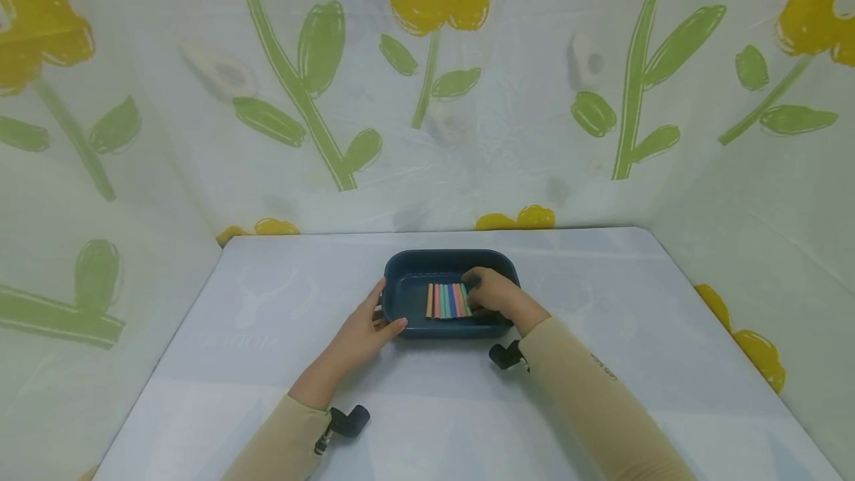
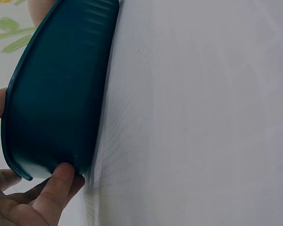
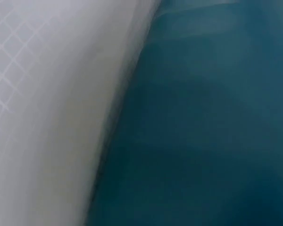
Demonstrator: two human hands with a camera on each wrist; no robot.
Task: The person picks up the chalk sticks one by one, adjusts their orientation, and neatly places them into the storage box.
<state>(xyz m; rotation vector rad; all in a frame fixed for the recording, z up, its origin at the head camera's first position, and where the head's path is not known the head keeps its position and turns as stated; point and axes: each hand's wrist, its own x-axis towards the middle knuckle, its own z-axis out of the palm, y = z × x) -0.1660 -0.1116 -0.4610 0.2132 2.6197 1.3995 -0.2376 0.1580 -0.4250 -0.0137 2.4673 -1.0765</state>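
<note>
A dark blue-green rectangular tray (image 1: 441, 332) stands on the white table. Inside it, several pastel chalk-like sticks (image 1: 441, 301) lie side by side in a row, in orange, pink, green and blue. My left hand (image 1: 355, 336) grips the tray's left end, thumb at the front rim and fingers against the outer wall. The left wrist view shows those fingers (image 2: 56, 188) on the tray's end. Reaching over the right end, my right hand (image 1: 499, 294) has bent fingers at the row's rightmost stick; I cannot tell whether it pinches it. The right wrist view holds only blurred tray wall (image 3: 203, 117).
The white table (image 1: 300, 273) extends around the tray, its back edge close behind. Pale curtains (image 1: 508, 132) with yellow flowers and green leaves enclose the back and sides. Black wrist cameras (image 1: 350, 421) sit on both wrists, low over the table.
</note>
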